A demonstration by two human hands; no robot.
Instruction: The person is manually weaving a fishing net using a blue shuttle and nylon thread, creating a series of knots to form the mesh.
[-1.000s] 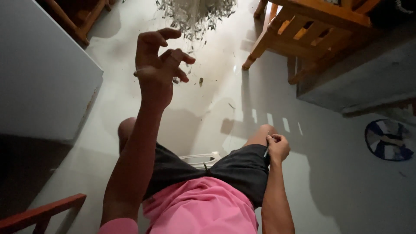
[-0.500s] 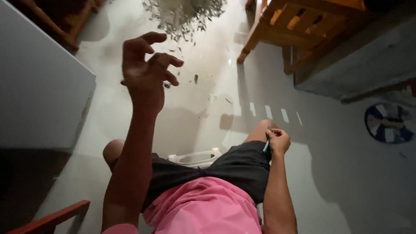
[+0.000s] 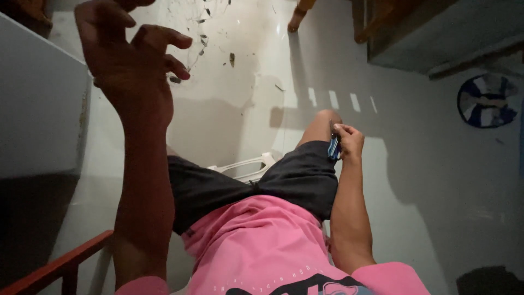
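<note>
Small blue tool (image 3: 333, 147) gripped in right hand (image 3: 349, 141) on knee

Pale glossy floor (image 3: 262, 65), littered far with small dark scraps (image 3: 203, 39). Grey panel (image 3: 38, 109) left, wooden furniture legs (image 3: 297, 16) far, round blue-white mat (image 3: 486, 101) right, red wooden rail (image 3: 60, 265) near left.

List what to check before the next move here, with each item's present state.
1. Left hand free: ok, raised, fingers spread, holding nothing.
2. Right hand grip on the small blue tool: ok, fingers closed round it, resting on the right knee.
3. What kind of tool it is: cannot tell.
4. Floor ahead clear: not ok, scattered scraps.
5. Person seated on the white plastic stool: ok.
</note>
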